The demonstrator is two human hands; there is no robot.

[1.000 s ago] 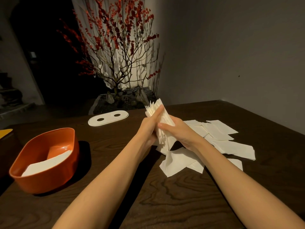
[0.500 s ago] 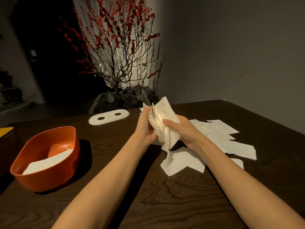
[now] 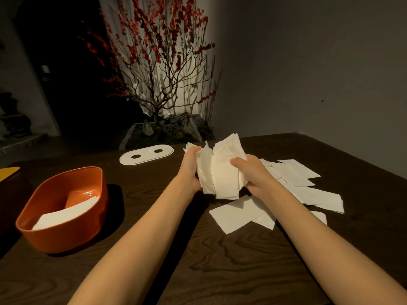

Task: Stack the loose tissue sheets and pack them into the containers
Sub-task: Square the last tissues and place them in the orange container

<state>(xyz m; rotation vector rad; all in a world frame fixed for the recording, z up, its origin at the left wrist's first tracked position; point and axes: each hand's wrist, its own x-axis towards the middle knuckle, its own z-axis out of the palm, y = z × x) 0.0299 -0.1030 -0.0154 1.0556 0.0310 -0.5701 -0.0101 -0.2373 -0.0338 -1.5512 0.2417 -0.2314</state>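
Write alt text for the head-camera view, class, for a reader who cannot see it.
Two hands, left hand and right hand, hold a bundle of tissue sheets upright over a dark wooden table. Loose sheets lie to the right; an orange container holding tissue sits left.

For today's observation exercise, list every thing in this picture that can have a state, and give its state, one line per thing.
Tissue bundle: held upright above the table, sheets fanned and uneven.
Left hand: grips the bundle's left side.
Right hand: grips the bundle's right side.
Loose sheets: scattered flat, overlapping, on the table.
Orange container: open, partly filled with tissue.
White lid: off, lying flat on the table.
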